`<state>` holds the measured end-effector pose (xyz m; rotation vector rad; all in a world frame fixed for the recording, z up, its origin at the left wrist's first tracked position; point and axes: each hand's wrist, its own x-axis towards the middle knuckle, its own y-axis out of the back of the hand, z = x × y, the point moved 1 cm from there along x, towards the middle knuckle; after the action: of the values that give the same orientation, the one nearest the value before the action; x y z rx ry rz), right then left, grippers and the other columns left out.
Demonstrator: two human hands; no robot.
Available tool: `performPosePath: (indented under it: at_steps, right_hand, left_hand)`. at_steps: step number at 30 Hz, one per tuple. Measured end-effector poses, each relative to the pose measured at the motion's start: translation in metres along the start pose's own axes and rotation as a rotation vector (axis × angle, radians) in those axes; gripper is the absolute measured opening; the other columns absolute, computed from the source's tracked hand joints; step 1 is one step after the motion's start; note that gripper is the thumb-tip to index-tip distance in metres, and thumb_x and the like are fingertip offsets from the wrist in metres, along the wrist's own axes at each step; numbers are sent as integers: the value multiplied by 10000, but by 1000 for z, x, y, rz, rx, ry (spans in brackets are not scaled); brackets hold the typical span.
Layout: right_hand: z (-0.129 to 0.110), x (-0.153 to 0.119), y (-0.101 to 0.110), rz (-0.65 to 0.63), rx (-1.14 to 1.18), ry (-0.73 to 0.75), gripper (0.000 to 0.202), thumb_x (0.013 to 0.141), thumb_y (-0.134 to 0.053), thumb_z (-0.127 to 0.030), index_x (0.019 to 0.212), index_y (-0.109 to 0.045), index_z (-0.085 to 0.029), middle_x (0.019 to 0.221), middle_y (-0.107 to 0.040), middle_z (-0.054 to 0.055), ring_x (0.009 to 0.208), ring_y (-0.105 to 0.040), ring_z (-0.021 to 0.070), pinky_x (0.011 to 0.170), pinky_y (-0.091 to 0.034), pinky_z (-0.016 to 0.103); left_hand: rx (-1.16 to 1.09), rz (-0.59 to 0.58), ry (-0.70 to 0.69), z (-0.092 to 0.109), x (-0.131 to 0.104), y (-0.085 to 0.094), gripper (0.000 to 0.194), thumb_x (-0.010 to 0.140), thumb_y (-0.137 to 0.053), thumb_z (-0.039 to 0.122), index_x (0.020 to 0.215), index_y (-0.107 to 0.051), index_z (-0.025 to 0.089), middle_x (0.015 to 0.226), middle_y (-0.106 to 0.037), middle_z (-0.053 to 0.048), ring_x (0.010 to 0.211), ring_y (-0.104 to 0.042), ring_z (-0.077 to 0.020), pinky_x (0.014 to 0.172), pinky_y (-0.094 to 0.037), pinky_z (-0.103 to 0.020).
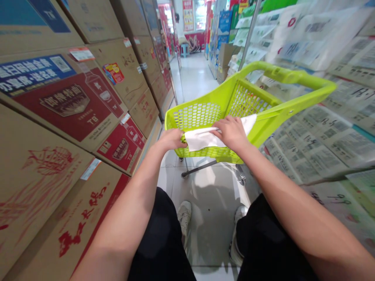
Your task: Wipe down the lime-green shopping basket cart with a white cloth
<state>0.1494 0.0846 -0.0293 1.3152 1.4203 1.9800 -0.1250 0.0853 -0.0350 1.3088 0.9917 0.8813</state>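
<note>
A lime-green shopping cart [202, 113] stands sideways in front of me, its handle toward the right. Over the near rim of its basket lies a white cloth [202, 140]. At the rim's left end, my left hand [175, 139] is closed round the green edge, beside the cloth's left end. My right hand [231, 130] presses the cloth against the rim near its middle, with the fingers curled over the top edge. Part of the cloth sticks out to the right of that hand.
Stacked cardboard boxes [114, 105] line the left side. Wrapped paper packs [319, 128] fill the right side. A tiled aisle [196, 74] runs ahead to a blue stool [184, 49]. My shoes and knees are below the cart.
</note>
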Motion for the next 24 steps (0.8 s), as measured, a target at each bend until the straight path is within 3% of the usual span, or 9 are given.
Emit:
performPosePath:
  at_steps: [7,12,16,20,24]
  right_hand:
    - [69,-34,39,156,-85,-131,322,999,-563,-473,1100,-765,-243,1081,-736,131,1099,-504,357,909,-326,480]
    - [85,-41,47,167,-112,-154,326,990,-562,-449,1114,-760,-222,1067,-739,142,1090,-507,358,914,-318,488]
    - [65,-27,31,69,-99,-65,338,1007,-539,-464,1100,-744,-212,1063,-752,129,1050,-534,340,908,-303,456]
    - [23,-6,9,-53,-55,59,361,1044,-479,-473,1064,-722,-206,1041,-763,126,1003,-573,316,851,-293,412]
    - [-9,8,-2,-93,-31,115,401,1067,-418,-482,1087,-708,-207,1058,-767,130,1009,-596,315,830,-284,406]
  left_hand:
    - [16,-4,34,-1,0,2,377,828,-643,508,1083,-769,260,1060,-798,-61,980,-731,-271,724,-483,-297]
    - [7,-1,-2,6,2,2,392,840,-630,501,1095,-769,237,1066,-795,-81,993,-728,-286,750,-504,-315]
    - [3,0,13,11,3,1,397,819,-646,509,1076,-768,232,1070,-793,-85,995,-727,-290,739,-506,-317]
    - [11,4,2,13,4,0,416,810,-649,525,1073,-774,228,1074,-795,-97,989,-729,-302,727,-506,-332]
    - [9,-4,1,9,4,0,428,798,-680,551,1095,-778,258,1102,-798,-90,1026,-729,-314,728,-500,-335]
